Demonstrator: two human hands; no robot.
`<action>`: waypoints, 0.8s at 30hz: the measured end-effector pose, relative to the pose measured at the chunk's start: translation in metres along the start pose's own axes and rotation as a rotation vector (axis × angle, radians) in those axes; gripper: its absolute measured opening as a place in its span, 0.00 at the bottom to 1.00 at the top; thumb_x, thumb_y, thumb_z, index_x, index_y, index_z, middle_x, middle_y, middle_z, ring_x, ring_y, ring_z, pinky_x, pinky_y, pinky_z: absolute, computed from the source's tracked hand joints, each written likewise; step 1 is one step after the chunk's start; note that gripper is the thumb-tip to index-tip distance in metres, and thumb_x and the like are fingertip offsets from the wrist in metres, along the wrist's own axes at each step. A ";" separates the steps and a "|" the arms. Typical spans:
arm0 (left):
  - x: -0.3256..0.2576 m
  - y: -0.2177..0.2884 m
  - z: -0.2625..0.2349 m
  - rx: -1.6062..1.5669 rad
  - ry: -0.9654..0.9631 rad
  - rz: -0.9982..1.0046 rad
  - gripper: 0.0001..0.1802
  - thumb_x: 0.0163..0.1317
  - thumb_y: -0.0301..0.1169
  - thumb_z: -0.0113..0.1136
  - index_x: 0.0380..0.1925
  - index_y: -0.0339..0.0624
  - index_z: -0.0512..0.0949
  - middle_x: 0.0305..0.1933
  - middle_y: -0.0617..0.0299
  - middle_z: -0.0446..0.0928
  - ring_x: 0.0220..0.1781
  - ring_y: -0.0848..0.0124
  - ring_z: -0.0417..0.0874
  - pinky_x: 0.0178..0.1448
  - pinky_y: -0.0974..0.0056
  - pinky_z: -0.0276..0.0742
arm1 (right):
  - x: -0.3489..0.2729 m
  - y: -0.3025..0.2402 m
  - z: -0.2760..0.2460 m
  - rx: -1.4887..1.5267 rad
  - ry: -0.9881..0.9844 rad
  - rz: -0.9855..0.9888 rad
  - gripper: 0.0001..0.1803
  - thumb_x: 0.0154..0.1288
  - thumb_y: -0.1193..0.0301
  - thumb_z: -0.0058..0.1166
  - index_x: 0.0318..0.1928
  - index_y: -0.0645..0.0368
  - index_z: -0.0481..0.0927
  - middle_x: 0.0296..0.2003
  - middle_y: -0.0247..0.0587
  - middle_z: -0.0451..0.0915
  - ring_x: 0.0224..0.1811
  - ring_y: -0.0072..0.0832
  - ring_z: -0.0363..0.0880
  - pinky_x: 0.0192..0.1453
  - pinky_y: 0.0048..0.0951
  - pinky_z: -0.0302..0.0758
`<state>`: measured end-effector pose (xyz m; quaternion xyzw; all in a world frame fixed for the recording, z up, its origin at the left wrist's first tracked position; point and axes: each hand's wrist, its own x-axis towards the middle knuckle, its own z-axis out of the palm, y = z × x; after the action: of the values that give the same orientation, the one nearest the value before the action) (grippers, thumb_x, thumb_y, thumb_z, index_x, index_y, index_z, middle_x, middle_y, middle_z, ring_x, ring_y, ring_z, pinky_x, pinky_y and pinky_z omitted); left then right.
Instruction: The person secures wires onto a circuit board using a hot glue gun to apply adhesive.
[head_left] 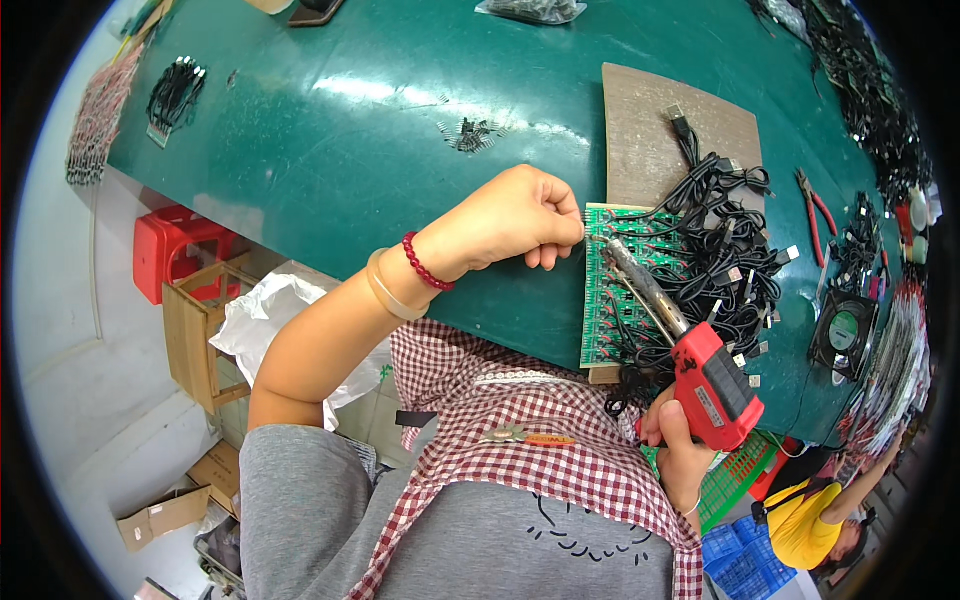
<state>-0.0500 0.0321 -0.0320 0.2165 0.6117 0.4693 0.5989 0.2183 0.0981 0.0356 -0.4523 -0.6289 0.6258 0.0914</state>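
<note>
Item: green circuit panel [597,325], on the bench [380,190], overlapping the lower part of a brown sheet [670,105]; red and black leads run across its rows.

Item: black cables [740,250], heaped over and beside the panel's right side; several appear joined to it, though the tangle hides the joints.

Item: my left hand [535,220], at the panel's upper left corner; fingers pinched together, any part between them too small to make out.

Item: red soldering gun [712,390], gripped in my right hand [680,440], its fingers partly hidden behind the handle; tip over the panel, near my left fingers; contact uncertain.

Item: loose small metal parts [470,135], a little pile well apart on the bench, seemingly unused.

Item: red-handled pliers [815,210], lying open, untouched, right of the cables.

Condition: partly complete, I judge; cable side looks largely populated, left edge in hand. Remaining joints: not countable here.
</note>
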 end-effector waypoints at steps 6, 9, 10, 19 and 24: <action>0.000 -0.001 0.000 -0.005 0.003 0.007 0.04 0.52 0.25 0.55 0.22 0.36 0.74 0.20 0.64 0.75 0.18 0.81 0.74 0.19 0.77 0.67 | -0.006 -0.001 0.003 0.037 0.114 0.030 0.13 0.61 0.70 0.50 0.41 0.67 0.69 0.16 0.37 0.67 0.15 0.21 0.62 0.21 0.22 0.63; 0.000 -0.001 0.000 -0.006 0.002 0.005 0.04 0.51 0.25 0.55 0.22 0.36 0.74 0.19 0.64 0.74 0.18 0.81 0.74 0.19 0.77 0.67 | -0.003 -0.004 0.000 0.110 0.074 0.006 0.18 0.61 0.69 0.50 0.49 0.66 0.66 0.16 0.37 0.67 0.16 0.20 0.62 0.22 0.21 0.63; 0.000 -0.001 0.000 -0.003 -0.001 0.007 0.04 0.51 0.25 0.55 0.22 0.36 0.74 0.19 0.64 0.74 0.18 0.81 0.73 0.19 0.77 0.67 | -0.002 -0.002 -0.001 0.110 0.073 0.005 0.18 0.61 0.69 0.50 0.49 0.66 0.66 0.16 0.37 0.67 0.16 0.20 0.62 0.22 0.21 0.63; 0.000 -0.001 0.001 -0.016 0.023 0.003 0.05 0.49 0.25 0.56 0.21 0.34 0.75 0.18 0.62 0.75 0.17 0.79 0.74 0.19 0.75 0.68 | 0.002 0.003 0.002 0.039 0.054 0.012 0.18 0.61 0.70 0.50 0.48 0.67 0.66 0.15 0.36 0.66 0.15 0.20 0.62 0.21 0.21 0.62; 0.000 -0.001 0.001 -0.014 0.016 0.000 0.05 0.51 0.25 0.55 0.21 0.34 0.75 0.18 0.62 0.75 0.17 0.80 0.74 0.19 0.76 0.67 | 0.000 0.001 0.002 0.121 0.091 -0.060 0.17 0.60 0.70 0.51 0.47 0.67 0.67 0.15 0.36 0.67 0.15 0.20 0.62 0.20 0.21 0.61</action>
<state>-0.0488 0.0321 -0.0331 0.2082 0.6133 0.4753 0.5955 0.2171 0.0961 0.0346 -0.4549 -0.5982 0.6385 0.1659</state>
